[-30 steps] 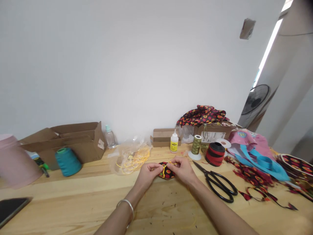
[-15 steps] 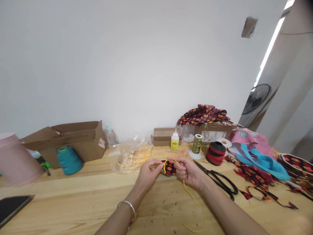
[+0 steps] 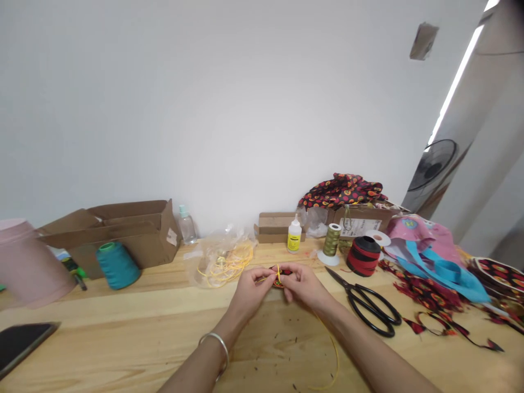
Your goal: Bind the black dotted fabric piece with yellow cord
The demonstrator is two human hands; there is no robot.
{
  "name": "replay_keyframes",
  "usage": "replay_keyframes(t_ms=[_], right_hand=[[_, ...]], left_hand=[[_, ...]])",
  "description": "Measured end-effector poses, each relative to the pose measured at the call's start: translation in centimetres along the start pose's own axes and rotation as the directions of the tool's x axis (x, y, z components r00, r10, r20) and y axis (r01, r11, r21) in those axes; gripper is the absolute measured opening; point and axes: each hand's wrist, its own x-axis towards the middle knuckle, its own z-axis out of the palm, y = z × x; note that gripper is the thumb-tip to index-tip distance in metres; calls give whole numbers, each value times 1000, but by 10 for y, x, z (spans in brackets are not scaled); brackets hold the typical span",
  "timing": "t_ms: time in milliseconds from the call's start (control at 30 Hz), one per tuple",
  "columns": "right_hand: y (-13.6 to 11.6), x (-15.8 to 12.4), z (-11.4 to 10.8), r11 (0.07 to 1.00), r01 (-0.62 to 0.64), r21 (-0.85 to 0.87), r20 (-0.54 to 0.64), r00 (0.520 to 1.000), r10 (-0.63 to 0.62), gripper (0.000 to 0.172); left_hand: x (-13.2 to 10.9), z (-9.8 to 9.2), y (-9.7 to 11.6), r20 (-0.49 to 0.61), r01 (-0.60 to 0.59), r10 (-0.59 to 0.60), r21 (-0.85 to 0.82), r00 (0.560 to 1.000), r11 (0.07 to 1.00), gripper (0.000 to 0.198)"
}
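We see left hand (image 3: 249, 289) and right hand (image 3: 306, 286) pinching yellow cord (image 3: 279, 272) between thumbs and forefingers. Patterned fabric piece (image 3: 287, 271) sits between our fingertips, partly hidden by them. Beyond the right fingers, to their right, we log black scissors (image 3: 349, 289).
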Motion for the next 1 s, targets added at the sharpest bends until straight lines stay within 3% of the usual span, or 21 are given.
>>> replay_keyframes(t_ms=[100, 200, 333, 567, 1000], right_hand=[[6, 0, 4, 965, 88, -245, -97, 989, -114, 27], [9, -2, 3, 866, 144, -479, -140, 961, -238, 23], [6, -4, 1, 737, 139, -661, -162, 933, -321, 19], [2, -3, -3, 618, 169, -768, -128, 904, -407, 14], [1, -4, -1, 622, 189, -759, -113, 904, -413, 11]], left_hand=[[0, 0, 1, 10, 8, -8, -1, 1000, 1000, 20], [0, 2, 0, 14, 22, -22, -6, 1000, 1000, 20], [1, 3, -3, 30, 32, -32, 11, 999, 999, 23], [-1, 4, -6, 20, 63, -64, 29, 998, 998, 25], [-1, 2, -9, -54, 57, -55, 47, 997, 997, 20]])
